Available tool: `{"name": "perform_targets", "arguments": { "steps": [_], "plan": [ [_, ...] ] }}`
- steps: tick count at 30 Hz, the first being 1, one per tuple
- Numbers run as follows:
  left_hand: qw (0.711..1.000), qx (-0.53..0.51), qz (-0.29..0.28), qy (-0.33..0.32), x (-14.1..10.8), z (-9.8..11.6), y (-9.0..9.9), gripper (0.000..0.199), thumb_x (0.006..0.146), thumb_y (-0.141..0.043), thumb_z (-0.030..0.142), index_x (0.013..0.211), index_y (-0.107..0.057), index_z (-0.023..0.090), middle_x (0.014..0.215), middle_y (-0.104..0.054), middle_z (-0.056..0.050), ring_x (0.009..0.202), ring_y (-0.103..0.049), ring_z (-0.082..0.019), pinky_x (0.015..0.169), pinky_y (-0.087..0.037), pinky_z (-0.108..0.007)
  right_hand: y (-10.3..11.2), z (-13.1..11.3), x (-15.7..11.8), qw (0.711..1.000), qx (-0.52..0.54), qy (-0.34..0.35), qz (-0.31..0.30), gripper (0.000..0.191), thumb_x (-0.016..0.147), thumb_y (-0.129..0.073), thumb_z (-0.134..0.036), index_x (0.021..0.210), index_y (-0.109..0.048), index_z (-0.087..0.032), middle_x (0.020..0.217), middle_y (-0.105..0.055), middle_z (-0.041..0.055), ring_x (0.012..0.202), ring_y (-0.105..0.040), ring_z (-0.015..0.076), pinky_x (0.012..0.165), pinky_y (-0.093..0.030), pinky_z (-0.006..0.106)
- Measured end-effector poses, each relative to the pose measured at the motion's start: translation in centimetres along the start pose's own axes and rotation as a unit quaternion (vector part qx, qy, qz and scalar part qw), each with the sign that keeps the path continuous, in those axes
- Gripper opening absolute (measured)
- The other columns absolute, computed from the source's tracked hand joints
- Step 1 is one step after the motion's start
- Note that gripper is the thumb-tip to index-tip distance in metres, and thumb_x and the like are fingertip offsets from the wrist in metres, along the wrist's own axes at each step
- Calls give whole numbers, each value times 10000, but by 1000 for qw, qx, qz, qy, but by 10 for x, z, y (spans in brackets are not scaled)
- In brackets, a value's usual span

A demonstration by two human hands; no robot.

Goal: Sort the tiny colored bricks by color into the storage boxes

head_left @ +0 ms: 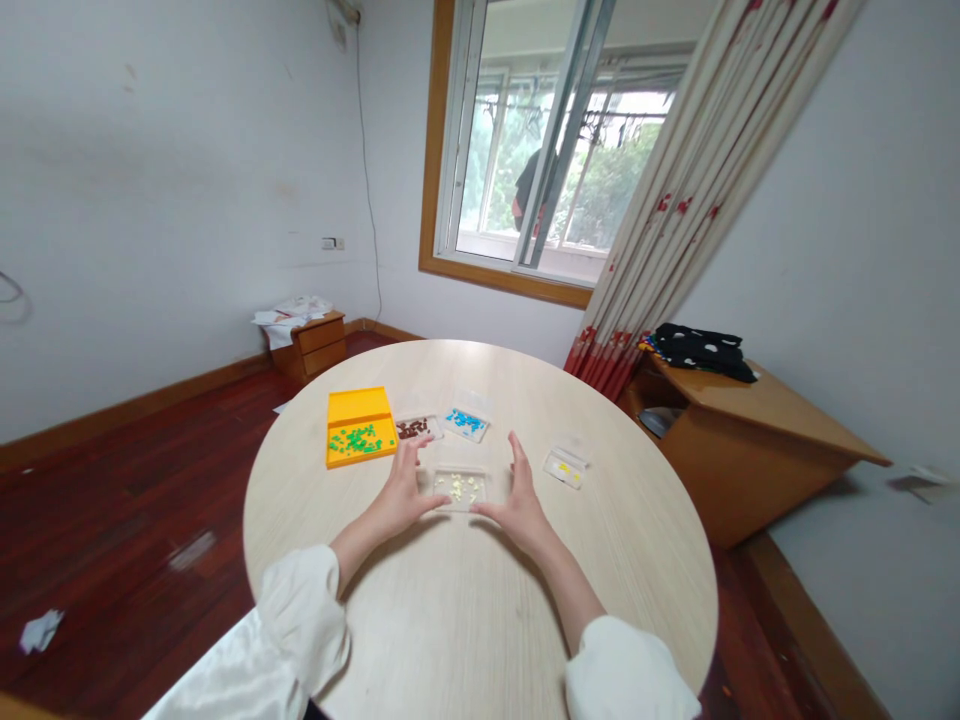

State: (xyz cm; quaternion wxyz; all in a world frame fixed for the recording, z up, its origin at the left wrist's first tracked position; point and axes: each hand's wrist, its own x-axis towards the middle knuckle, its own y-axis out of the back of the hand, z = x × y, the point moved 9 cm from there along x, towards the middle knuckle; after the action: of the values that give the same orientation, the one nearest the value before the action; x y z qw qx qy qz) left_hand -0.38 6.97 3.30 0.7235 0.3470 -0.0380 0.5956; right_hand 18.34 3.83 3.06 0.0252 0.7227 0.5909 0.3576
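A clear plastic box (436, 479) with small pale yellow pieces (459, 488) lies on the round table in front of me. My left hand (405, 495) is at its left side, fingers stretched forward and thumb by the near edge. On the other side, my right hand (517, 500) has its fingers raised and apart from the box, its thumb at the near right corner. Whether the thumbs touch the box I cannot tell. Just beyond my left fingertips is a clear box of dark brown pieces (414, 428). Beside it sits a clear box with blue pieces (466, 424).
An open orange case (358, 402) with green pieces lies at the left of the pale table (465, 620). To the right is a clear box with yellow pieces (566, 470). Beyond the table stand a wooden desk (765, 420) and a small drawer cabinet (321, 345).
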Motion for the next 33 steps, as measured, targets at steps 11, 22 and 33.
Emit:
{"name": "perform_targets", "arguments": {
  "steps": [11,22,33],
  "plan": [
    [982,-124,-138,34,-6,-15,-32,1002,632,-666,51,1447,-111,227,1376,-438,-159,1274,-422,-251,1098,-255,-476,-27,13,-4,993,42,-27,-104,1013,582,-726,-85,1426,-201,-282,1387,-423,108,1254,-440,241,1077,-305,465],
    [984,-140,-95,48,-2,-18,-24,655,685,-609,70,1285,-379,196,1201,-563,-108,1094,-566,-195,997,-425,-414,-18,5,-2,997,64,1,-52,567,672,-657,-168,1215,-504,-230,1212,-554,76,1120,-542,212,974,-454,409],
    [999,-37,2,-20,3,-14,-5,390,693,-640,100,1065,-554,181,1099,-567,-74,1055,-536,-196,950,-438,-387,-21,-4,-3,997,50,3,-62,571,691,-683,-228,1231,-499,-209,1205,-588,104,1067,-585,209,928,-485,397]
  ]
}}
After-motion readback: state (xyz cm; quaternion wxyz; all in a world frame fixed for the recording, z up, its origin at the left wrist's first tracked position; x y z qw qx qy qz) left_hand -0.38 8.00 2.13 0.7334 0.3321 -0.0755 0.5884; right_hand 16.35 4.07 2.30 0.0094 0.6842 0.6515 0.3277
